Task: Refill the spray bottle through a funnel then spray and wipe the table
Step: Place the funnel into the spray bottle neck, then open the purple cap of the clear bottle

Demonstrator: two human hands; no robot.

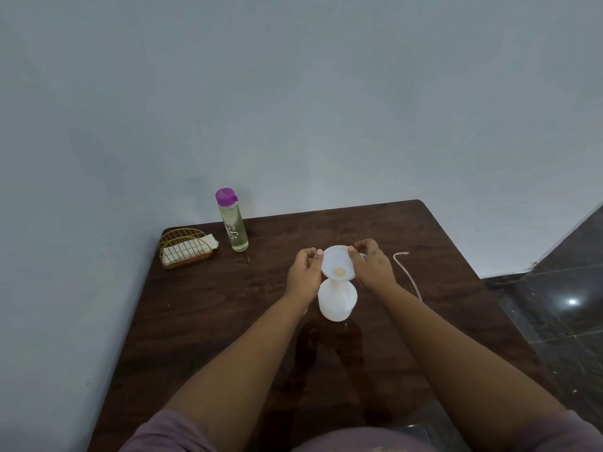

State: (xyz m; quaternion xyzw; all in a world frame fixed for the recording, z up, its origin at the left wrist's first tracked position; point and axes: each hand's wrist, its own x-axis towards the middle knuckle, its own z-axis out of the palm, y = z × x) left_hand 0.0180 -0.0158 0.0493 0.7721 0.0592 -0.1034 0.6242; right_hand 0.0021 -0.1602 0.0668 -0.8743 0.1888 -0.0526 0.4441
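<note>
A white spray bottle body [336, 300] stands upright in the middle of the dark wooden table [212, 308], its spray head off. A white funnel [337, 262] sits in its neck, with a little yellowish liquid showing at the bottom of the cone. My left hand [304, 275] pinches the funnel's left rim. My right hand [370, 265] pinches the right rim. A clear bottle with a purple cap [232, 220], holding pale yellow liquid, stands at the table's back left.
A gold wire holder with white napkins [186, 248] sits at the back left corner. A thin clear tube [408, 272], likely from the spray head, lies right of my right hand. The wall runs along the left and back; dark tiled floor lies to the right.
</note>
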